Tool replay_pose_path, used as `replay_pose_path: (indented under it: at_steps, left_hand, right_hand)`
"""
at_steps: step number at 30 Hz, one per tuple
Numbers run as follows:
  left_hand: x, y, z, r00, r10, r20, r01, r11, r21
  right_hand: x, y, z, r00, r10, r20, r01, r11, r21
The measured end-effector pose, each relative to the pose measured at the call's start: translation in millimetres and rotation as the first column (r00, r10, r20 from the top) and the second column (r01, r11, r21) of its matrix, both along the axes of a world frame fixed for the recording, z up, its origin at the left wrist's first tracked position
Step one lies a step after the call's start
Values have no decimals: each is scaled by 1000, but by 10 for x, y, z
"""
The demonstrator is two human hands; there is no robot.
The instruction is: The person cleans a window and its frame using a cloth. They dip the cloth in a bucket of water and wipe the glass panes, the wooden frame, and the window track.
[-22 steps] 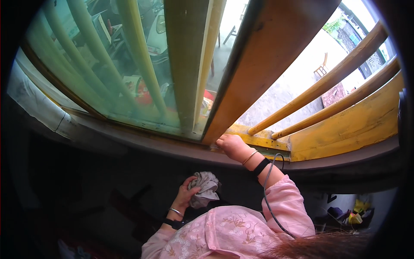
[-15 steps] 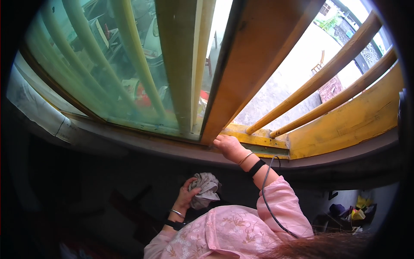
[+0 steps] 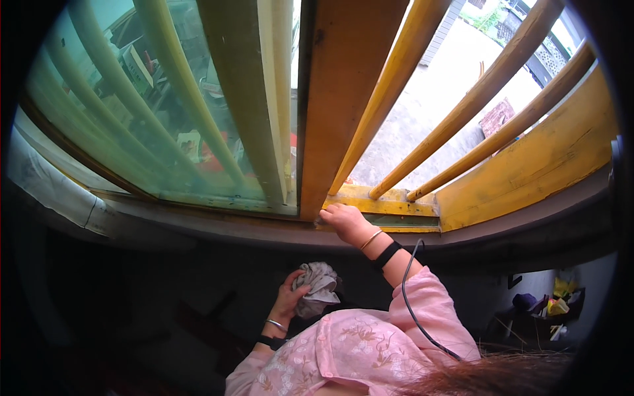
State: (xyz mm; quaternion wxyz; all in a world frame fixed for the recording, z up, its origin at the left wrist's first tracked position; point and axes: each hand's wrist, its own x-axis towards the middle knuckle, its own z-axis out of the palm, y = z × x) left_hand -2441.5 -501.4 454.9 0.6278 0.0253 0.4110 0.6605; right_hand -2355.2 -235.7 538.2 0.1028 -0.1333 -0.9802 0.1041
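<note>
2 hands [image 3: 347, 223], 1 cloth [image 3: 317, 287], 3 yellow bars [image 3: 462, 109].

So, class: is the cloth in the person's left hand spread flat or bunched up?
Bunched up. The grey cloth sits crumpled in a wad, gripped by the left hand, with folds and creases showing.

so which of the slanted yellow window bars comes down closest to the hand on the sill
The leftmost of the three bars in the open part; its foot lands just above the right hand. The other two meet the frame further right.

Pink floral sleeves, a thin bangle and black band on each wrist, and a black cable.
</note>
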Motion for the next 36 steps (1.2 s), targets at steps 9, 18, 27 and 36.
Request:
replay_pose_path:
  at_steps: [9,18,27,36]
  left_hand:
    - [-26,-33,-125,998,-14,-67,12,1000,-23]
    - [-78,21,-117,1000,-29,3,29,1000,12]
    - [-68,178,409,997,-73,-36,78,984,161]
    - [152,458,1051,998,-8,69,-14,950,313]
  right_hand:
    - [89,18,-35,988,-98,-121,91,994,-67]
    - [199,510,205,853,-364,-374,317,931,-182]
    - [209,512,425,870,-368,-329,166,845,-508]
    - [1420,-914,-296,943,-331,-29,-96,-190,-977]
